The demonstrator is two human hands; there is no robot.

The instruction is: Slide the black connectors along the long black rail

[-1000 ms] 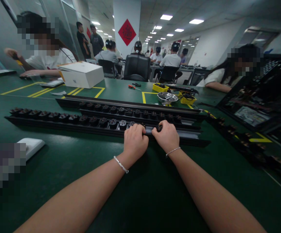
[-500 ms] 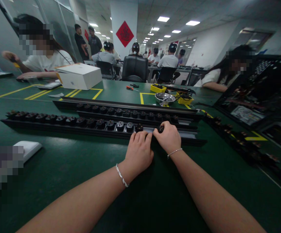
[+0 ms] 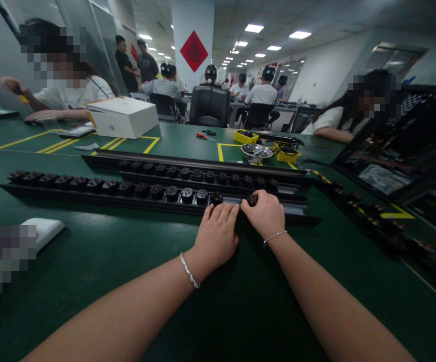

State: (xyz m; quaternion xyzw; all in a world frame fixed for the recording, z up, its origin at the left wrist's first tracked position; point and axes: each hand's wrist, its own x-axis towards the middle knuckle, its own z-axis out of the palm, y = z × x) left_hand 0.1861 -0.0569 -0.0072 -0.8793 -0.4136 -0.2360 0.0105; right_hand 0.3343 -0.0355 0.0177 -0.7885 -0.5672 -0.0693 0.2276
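A long black rail (image 3: 101,197) lies across the table before me, with a row of round black socket modules (image 3: 172,193) seated in its channel. My left hand (image 3: 220,229) has its fingers hooked over the rail's near wall, beside the last module (image 3: 217,198) of the row; its thumb is mostly hidden. Just to the right, my right hand (image 3: 265,213) pinches a loose black socket module (image 3: 253,199) at the channel. Bare channel shows between the two hands and past my right hand. Whether the held module touches the channel floor is hidden by my fingers.
Behind lies a second rail (image 3: 293,189) with sockets, then another long black strip (image 3: 203,163). A chain of black parts (image 3: 382,221) runs along the right, beside a large black panel (image 3: 402,141). Farther back are a metal bowl (image 3: 256,152), yellow bins (image 3: 245,137), a white box (image 3: 125,118) and co-workers.
My right hand has shifted slightly to the right with the socket module, widening the gap to my left hand. My left hand stays on the rail.
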